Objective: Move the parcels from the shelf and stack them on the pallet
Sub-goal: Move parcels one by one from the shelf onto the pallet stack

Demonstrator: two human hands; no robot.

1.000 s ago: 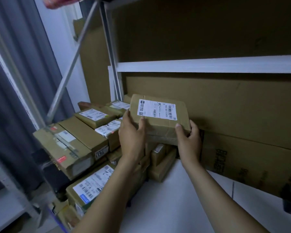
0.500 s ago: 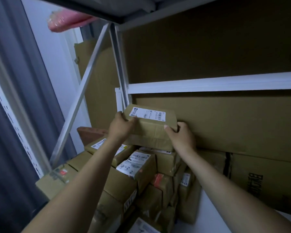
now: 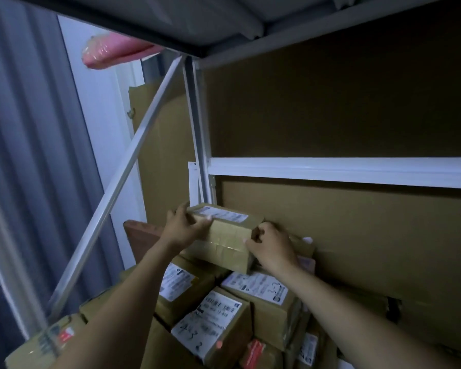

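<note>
Nearest the camera, two bare forearms are seen reaching up and away over a heap of brown parcels (image 3: 218, 315), several with white labels and one marked by hand with numbers. Atop this heap, at its back, a taped box (image 3: 225, 237) with a white label on its upper face is gripped from both ends. The left hand (image 3: 183, 230) is pressed on the box's left end, thumb along the near face and fingers wrapped over the top corner. The right hand (image 3: 273, 245) is set against the right end, fingers curled tight on the edge. Whether the box rests on the parcels below or is held just clear cannot be told.

Behind the box, a large cardboard sheet (image 3: 357, 235) is stood against the back of the shelf. Above it a white crossbar (image 3: 330, 170) is fixed, with a diagonal brace (image 3: 128, 179) at the left. Farther up, a pink wrapped bundle (image 3: 109, 53) is lodged at the upper shelf's edge, beside a grey curtain (image 3: 24, 155).
</note>
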